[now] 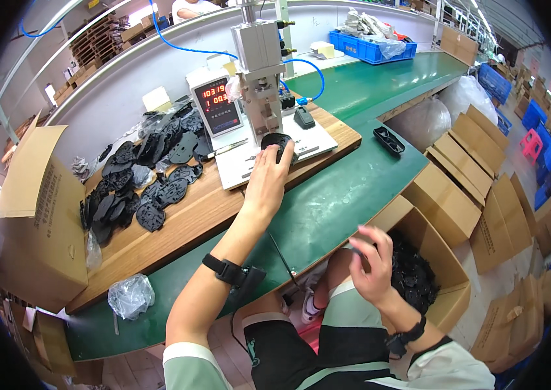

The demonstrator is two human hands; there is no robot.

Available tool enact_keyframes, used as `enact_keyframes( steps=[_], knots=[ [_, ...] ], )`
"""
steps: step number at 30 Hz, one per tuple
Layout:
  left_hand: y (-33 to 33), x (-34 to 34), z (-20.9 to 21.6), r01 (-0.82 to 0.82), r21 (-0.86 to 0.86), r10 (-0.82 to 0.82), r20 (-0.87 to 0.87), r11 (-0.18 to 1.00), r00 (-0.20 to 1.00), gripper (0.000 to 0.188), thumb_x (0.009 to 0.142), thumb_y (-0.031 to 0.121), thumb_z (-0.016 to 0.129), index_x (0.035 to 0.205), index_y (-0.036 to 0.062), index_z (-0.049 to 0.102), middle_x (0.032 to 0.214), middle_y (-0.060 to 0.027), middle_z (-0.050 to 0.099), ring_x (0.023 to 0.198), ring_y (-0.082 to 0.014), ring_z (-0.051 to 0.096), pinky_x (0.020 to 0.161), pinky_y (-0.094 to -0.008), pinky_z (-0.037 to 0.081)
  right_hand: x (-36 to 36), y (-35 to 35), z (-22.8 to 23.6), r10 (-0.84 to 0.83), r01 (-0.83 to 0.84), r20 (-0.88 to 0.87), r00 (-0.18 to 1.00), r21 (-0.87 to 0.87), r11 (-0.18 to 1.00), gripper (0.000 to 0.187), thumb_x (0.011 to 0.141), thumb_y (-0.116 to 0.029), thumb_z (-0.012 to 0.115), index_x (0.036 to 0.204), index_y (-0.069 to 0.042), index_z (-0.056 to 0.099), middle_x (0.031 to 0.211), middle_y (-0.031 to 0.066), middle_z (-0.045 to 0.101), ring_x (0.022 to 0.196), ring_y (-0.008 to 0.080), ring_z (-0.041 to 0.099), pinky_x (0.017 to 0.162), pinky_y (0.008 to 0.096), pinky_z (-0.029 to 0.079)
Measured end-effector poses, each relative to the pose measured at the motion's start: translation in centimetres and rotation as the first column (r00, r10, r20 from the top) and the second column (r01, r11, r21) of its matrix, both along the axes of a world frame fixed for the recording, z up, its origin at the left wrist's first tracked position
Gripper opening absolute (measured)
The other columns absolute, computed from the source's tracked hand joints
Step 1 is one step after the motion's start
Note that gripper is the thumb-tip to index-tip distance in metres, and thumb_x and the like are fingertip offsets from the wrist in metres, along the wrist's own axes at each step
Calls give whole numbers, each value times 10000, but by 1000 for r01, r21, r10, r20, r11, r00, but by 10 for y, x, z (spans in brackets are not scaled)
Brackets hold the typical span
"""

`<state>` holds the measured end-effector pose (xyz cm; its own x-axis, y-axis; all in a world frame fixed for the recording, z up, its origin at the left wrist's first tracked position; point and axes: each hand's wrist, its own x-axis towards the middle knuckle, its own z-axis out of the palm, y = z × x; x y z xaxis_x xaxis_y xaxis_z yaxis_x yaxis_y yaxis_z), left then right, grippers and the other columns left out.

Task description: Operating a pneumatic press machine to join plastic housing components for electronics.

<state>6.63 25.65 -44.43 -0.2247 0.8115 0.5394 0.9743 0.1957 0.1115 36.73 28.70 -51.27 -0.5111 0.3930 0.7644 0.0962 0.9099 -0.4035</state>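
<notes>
Black plastic part [277, 139] sits on the white base plate [318, 138] of a bench press [257, 52], directly beneath its head, where our left hand [268, 172] grips the near side between thumb and fingers. Our right hand [374, 266] hangs in the air near an open carton [456, 300] of dark pieces [412, 273], its fingers loosely bent (blur keeps us from telling whether anything lies between them). Beside the press we see a display box [219, 107] with lit red digits, and in front of it a slim pen-like tool [228, 149] lies on the plate's edge. Left of the plate, a heap of flat black pieces [152, 156] spreads over the wooden board [181, 224], reaching toward a tall cardboard box [38, 221]. We have a crumpled clear bag [131, 296] near the front edge of the green tabletop [318, 208], and one hollow black shell [389, 140] lies to the right of the press, apart from the heap. Farther back, a blue crate [373, 52] holds bagged items. Dark straps circle both our wrists.
</notes>
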Motion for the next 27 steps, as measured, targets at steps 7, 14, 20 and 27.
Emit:
enact_keyframes(
  steps=[7, 14, 20, 27],
  knots=[
    [-9, -6, 0, -7, 169, -24, 182, 986, 983, 720, 823, -180, 626, 1460, 37, 370, 1492, -270, 370, 1185, -546, 610, 908, -584, 584, -170, 48, 67, 75, -77, 23, 997, 111, 991, 665, 811, 4, 734, 1449, -46, 552, 1376, 160, 607, 1332, 363, 545, 1134, 476, 414],
    [-50, -32, -15, -60, 319, 36, 78, 946, 996, 777, 772, -117, 647, 1493, -7, 381, 1566, -299, 343, 1486, -522, 357, 1231, -544, 371, -227, 74, 67, 11, -34, 113, 994, 208, 978, 333, 788, 27, 706, 1100, -82, 667, 1110, 84, 687, 1077, 314, 661, 934, 465, 503],
    [-149, -94, -57, -671, 226, 706, -152, 706, 691, 562, 859, 94, 671, 1378, -76, 537, 1465, -313, 499, 1480, -473, 390, 1293, -571, 226, -226, 74, 67, 60, -79, 106, 993, 182, 980, 329, 769, 47, 718, 1070, -80, 680, 1095, 87, 699, 1076, 336, 663, 921, 468, 498],
    [-145, -74, -49, -444, 60, 444, 16, 894, 896, 355, 923, 188, 679, 1226, 3, 693, 1139, -220, 607, 1224, -400, 567, 1252, -597, 287, -224, 75, 67, 46, -70, 135, 990, 176, 982, 309, 784, 47, 705, 1062, -87, 691, 1087, 86, 710, 1085, 333, 663, 937, 463, 494]
  ],
)
